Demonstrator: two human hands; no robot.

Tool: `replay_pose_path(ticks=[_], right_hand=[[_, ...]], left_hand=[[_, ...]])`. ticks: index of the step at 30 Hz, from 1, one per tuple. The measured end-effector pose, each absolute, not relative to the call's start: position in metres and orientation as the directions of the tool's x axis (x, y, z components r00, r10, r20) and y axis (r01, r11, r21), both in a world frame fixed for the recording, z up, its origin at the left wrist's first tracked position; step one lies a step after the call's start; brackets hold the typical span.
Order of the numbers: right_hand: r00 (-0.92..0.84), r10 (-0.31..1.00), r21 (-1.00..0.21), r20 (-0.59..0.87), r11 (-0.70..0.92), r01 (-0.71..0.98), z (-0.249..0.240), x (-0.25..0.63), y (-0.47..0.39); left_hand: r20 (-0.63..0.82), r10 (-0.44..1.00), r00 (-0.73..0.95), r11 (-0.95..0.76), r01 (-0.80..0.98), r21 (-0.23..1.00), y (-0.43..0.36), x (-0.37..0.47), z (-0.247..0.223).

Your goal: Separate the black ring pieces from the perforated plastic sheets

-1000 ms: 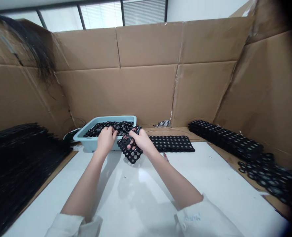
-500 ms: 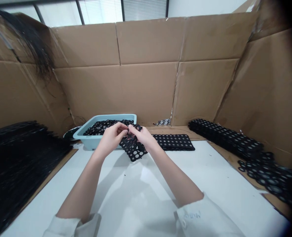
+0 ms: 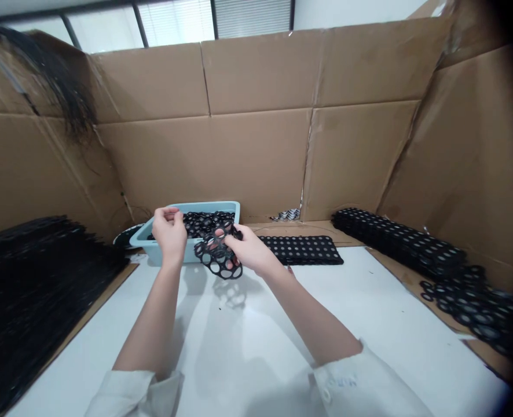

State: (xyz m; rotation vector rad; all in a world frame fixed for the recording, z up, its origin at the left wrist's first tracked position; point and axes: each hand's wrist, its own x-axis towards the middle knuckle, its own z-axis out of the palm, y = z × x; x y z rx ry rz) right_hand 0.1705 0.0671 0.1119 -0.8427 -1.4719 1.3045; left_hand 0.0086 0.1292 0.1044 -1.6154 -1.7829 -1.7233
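Note:
A crumpled piece of black netting with round holes [image 3: 219, 263] hangs from my right hand [image 3: 250, 249], whose fingers are closed on it above the white table. My left hand [image 3: 169, 231] is up at the front left of the blue basin [image 3: 204, 205], its fingertips pinched together; whatever they hold, if anything, is too small to make out. Inside the basin lies a heap of similar black ringed pieces [image 3: 202, 223]. A flat black strip with rows of light dots [image 3: 304, 250] rests behind my right wrist.
Dark stacked material [image 3: 43, 289] fills the left side. At the right are a long stack of dotted black strips [image 3: 399, 240] and loose ringed pieces [image 3: 477, 307]. Cardboard walls [image 3: 260, 150] enclose the white table [image 3: 239, 359]. Black strands [image 3: 65, 87] hang at the upper left.
My left hand has moved left, away from my right hand. The netting now hangs from my right hand alone, lifted and farther left, with its rings more spread.

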Motion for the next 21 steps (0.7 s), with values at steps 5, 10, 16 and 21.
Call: replay_pose_path(ticks=[5, 10, 16, 21], right_hand=[[-0.320, 0.922, -0.974, 0.217, 0.181, -0.139, 0.111, 0.175, 0.071], [-0.186, 0.955, -0.972, 0.230, 0.214, -0.102, 0.100, 0.174, 0.090], [-0.095, 0.979, -0.963, 0.178, 0.154, -0.220, 0.099, 0.180, 0.102], [-0.063, 0.973, -0.962, 0.223, 0.209, -0.176, 0.099, 0.180, 0.102]], left_hand=[[0.683, 0.726, -0.076, -0.348, 0.817, 0.460, 0.138, 0.021, 0.081], [0.603, 0.790, 0.110, -0.419, 0.815, 0.401, 0.130, 0.031, 0.083], [0.565, 0.791, 0.235, -0.546, 0.687, 0.479, 0.107, 0.040, 0.112], [0.601, 0.779, 0.178, -0.550, 0.654, 0.519, 0.090, 0.046, 0.120]])
